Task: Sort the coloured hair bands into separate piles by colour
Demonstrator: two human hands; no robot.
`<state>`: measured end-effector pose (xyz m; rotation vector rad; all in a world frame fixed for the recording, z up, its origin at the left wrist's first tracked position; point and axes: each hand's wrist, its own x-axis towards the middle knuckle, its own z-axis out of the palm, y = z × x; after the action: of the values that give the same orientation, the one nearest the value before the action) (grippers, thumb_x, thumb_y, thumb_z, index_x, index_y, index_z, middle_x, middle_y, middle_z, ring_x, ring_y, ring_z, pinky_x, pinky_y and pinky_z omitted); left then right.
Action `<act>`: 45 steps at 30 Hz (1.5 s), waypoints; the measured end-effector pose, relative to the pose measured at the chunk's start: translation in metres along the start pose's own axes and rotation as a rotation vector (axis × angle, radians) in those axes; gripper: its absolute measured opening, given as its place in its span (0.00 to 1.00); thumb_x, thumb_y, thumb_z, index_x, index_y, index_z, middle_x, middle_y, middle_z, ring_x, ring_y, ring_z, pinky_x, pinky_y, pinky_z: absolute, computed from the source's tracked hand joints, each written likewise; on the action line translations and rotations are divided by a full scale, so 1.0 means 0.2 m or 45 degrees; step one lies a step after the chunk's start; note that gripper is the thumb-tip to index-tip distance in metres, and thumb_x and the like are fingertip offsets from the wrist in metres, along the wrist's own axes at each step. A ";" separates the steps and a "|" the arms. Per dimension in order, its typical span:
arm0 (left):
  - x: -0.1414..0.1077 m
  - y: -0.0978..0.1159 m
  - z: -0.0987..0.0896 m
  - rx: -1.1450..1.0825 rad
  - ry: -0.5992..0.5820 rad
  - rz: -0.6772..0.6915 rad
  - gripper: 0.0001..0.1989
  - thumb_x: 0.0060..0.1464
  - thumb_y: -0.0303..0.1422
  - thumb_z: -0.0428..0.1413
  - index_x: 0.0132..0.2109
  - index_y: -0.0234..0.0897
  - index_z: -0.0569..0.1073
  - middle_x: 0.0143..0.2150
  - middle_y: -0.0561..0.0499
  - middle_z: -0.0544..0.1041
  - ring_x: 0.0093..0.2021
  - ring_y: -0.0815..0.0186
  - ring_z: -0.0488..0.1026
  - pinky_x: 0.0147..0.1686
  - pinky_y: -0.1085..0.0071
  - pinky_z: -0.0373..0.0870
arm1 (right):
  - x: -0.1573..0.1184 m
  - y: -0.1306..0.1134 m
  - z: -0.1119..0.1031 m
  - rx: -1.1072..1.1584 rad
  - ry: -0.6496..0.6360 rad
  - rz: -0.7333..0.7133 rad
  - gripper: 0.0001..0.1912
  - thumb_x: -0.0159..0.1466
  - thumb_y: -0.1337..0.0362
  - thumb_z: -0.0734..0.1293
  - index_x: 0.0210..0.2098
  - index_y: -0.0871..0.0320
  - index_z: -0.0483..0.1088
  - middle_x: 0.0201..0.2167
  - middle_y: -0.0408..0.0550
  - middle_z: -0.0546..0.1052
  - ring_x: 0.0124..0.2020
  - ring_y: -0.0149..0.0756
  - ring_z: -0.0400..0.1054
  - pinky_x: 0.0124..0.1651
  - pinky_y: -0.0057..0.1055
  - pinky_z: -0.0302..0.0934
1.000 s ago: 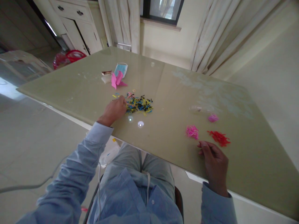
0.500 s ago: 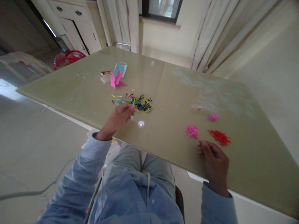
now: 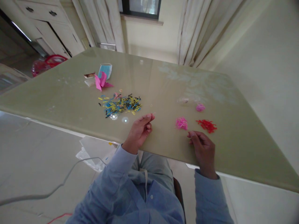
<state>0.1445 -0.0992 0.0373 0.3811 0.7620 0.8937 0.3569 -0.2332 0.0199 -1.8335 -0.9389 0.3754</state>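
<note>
My left hand (image 3: 140, 130) is closed in a pinch above the table, a tiny pale-pink rubber band (image 3: 154, 114) at its fingertips. To its left lies a loose pile of yellow, blue and black rubber bands (image 3: 123, 104). Fingers curled together, my right hand (image 3: 203, 151) is just in front of a small heap of pink rubber bands (image 3: 181, 123); what its fingertips hold, if anything, cannot be made out. Red rubber bands (image 3: 207, 125) are heaped beyond its knuckles. Farther back sits a purplish-pink clump (image 3: 200, 107).
A clear plastic piece (image 3: 187, 100) lies behind the pink heap. At the back left are a pink folded-paper shape (image 3: 102, 82), a blue face mask (image 3: 105, 70) and a small brown packet (image 3: 89, 75). The glossy table's front edge (image 3: 161, 154) runs close to my lap.
My left hand has moved right, away from the mixed pile toward the pink heap, with the small pink band in its pinch. My right hand stays near the pink heap. The view has shifted right.
</note>
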 end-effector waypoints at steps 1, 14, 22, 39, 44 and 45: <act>0.00 -0.01 0.02 0.007 -0.011 -0.006 0.14 0.42 0.31 0.72 0.37 0.33 0.80 0.34 0.51 0.81 0.19 0.82 0.61 0.17 0.83 0.57 | 0.00 0.00 0.00 0.006 -0.004 -0.001 0.19 0.62 0.47 0.68 0.33 0.59 0.77 0.28 0.47 0.78 0.24 0.32 0.67 0.31 0.29 0.63; -0.11 -0.19 0.10 0.200 -0.089 0.084 0.21 0.39 0.43 0.73 0.39 0.35 0.80 0.38 0.47 0.83 0.18 0.81 0.59 0.16 0.80 0.54 | -0.01 0.01 -0.01 0.027 -0.039 -0.038 0.19 0.64 0.47 0.67 0.33 0.58 0.78 0.24 0.45 0.76 0.24 0.33 0.66 0.31 0.29 0.62; 0.03 -0.27 0.16 0.872 0.015 0.528 0.09 0.53 0.39 0.65 0.39 0.40 0.80 0.34 0.50 0.81 0.22 0.72 0.64 0.23 0.73 0.60 | -0.01 0.01 0.00 0.071 -0.043 -0.047 0.17 0.64 0.50 0.68 0.33 0.58 0.77 0.24 0.44 0.76 0.25 0.32 0.66 0.31 0.29 0.61; 0.11 -0.22 0.06 1.675 -0.223 0.937 0.09 0.59 0.28 0.56 0.44 0.36 0.80 0.40 0.48 0.82 0.30 0.67 0.72 0.39 0.68 0.70 | 0.00 0.02 0.00 0.088 -0.037 -0.060 0.18 0.64 0.50 0.68 0.33 0.59 0.78 0.25 0.44 0.77 0.24 0.32 0.68 0.30 0.28 0.63; 0.04 -0.07 -0.14 1.575 -0.277 0.908 0.08 0.59 0.32 0.56 0.41 0.36 0.80 0.36 0.48 0.82 0.31 0.67 0.74 0.34 0.71 0.69 | 0.01 0.01 0.00 0.092 -0.035 -0.047 0.18 0.62 0.49 0.69 0.32 0.58 0.78 0.24 0.45 0.77 0.23 0.32 0.68 0.28 0.28 0.63; 0.03 -0.05 -0.17 1.533 -0.278 0.872 0.09 0.59 0.33 0.56 0.41 0.36 0.80 0.35 0.48 0.81 0.30 0.67 0.73 0.32 0.72 0.68 | 0.02 0.00 0.00 0.108 -0.029 -0.037 0.18 0.62 0.49 0.70 0.32 0.59 0.78 0.25 0.45 0.78 0.23 0.32 0.68 0.28 0.28 0.64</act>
<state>0.1272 -0.0997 0.0055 1.8552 0.9165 0.9024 0.3589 -0.2307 0.0193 -1.7403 -0.9504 0.4127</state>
